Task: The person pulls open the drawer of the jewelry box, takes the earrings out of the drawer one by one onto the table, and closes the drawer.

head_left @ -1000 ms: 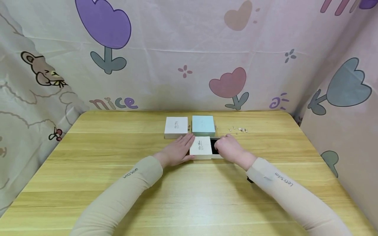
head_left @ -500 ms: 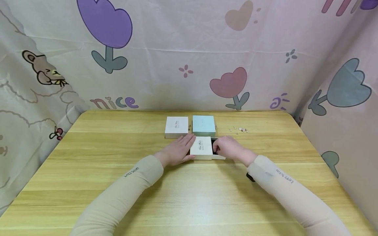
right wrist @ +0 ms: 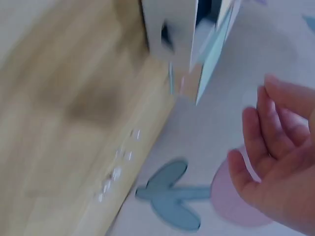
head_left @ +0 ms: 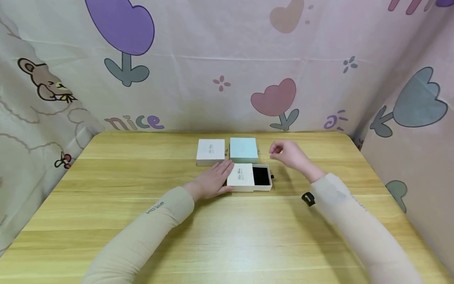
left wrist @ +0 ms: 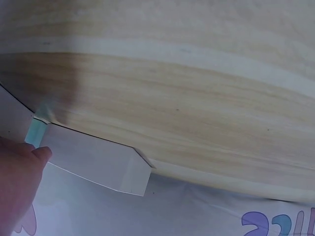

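Note:
A small white cardboard drawer box (head_left: 241,175) lies on the table. Its drawer (head_left: 262,188) is pulled out to the right, showing a black lining and a dark pull tab. My left hand (head_left: 211,181) rests against the box's left side with its fingers extended. My right hand (head_left: 289,154) is raised behind and to the right of the drawer. Its fingers are loosely curled, with thumb and index tips close together and nothing visible between them. In the right wrist view, several tiny shiny pieces (right wrist: 114,174), like small earrings, lie on the table; the right hand covers them in the head view.
Behind the front box stand a closed white box (head_left: 211,149) and a closed light-blue box (head_left: 243,148), side by side. A patterned cloth (head_left: 184,86) hangs along the table's back edge. The wooden table (head_left: 227,236) extends toward me.
My right hand has left the drawer and risen back and to the right, uncovering the black lining. The left hand has stayed on the box.

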`<state>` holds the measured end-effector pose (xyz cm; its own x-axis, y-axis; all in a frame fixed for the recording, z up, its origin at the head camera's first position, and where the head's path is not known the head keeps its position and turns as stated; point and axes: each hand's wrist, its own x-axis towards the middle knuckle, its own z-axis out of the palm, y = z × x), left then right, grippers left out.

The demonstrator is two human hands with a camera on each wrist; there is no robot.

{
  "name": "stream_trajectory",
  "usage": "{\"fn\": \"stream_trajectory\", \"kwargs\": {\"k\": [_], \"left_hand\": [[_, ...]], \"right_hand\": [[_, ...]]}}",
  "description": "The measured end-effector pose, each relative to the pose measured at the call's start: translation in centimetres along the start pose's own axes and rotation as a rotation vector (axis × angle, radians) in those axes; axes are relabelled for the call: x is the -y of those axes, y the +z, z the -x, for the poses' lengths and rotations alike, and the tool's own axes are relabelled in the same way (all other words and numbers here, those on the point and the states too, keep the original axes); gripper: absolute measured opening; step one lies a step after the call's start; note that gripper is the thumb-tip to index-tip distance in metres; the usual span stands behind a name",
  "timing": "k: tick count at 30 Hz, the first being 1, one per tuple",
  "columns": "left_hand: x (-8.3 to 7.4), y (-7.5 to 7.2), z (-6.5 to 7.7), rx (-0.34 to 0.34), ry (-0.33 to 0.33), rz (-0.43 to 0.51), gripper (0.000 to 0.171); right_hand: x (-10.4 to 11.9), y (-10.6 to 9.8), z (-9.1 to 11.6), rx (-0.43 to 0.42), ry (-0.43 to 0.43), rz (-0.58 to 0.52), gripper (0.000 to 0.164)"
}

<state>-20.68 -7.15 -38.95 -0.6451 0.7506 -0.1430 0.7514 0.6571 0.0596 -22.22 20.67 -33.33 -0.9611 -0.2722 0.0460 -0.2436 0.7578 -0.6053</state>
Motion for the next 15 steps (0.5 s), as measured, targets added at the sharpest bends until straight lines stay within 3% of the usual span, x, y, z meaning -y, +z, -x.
{"fn": "stream_trajectory", "kwargs": {"k": [5, 15], "left_hand": [[0.1, 0.0, 0.3, -0.005, -0.002, -0.015, 0.078], [0.1, 0.2, 0.0, 0.004, -0.003, -0.016, 0.078]], "right_hand": [[-2.0, -1.2, -0.6, -0.098, 0.041, 0.074, 0.009], [-6.8, -1.1, -0.6, -0.077, 0.164, 0.215, 0.01]]}}
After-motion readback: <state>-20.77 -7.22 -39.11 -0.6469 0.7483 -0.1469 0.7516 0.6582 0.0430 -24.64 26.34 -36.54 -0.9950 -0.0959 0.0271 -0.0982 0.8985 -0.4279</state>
